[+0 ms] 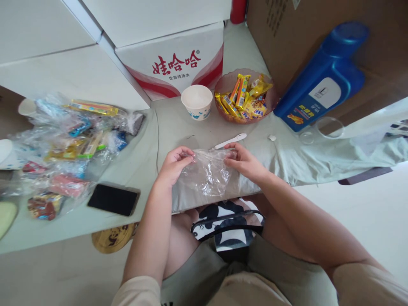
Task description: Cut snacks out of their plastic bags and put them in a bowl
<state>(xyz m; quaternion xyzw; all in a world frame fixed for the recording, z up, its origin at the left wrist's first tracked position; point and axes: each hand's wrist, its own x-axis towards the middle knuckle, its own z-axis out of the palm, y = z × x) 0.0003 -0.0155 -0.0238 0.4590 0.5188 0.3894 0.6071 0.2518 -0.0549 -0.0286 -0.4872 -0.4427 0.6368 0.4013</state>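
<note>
A clear plastic bag (210, 174) hangs crumpled between my two hands at the table's near edge. My left hand (178, 163) pinches its upper left side between thumb and fingers. On the other side, my right hand (244, 161) grips the upper right edge. Just behind the bag lies a white-handled utility knife (231, 141), its front end close to the plastic. A white paper cup (196, 104) with a blue pattern stands farther back. Right of the cup, a pinkish glass bowl (221, 111) holds several yellow-wrapped snacks (242, 95).
On the left, a heap of clear bags with wrapped snacks (76, 144) spreads behind a dark phone (114, 199). A blue bottle (325, 80) leans at the right, near a clear plastic cup (330, 127). A white and red carton (178, 63) stands at the back.
</note>
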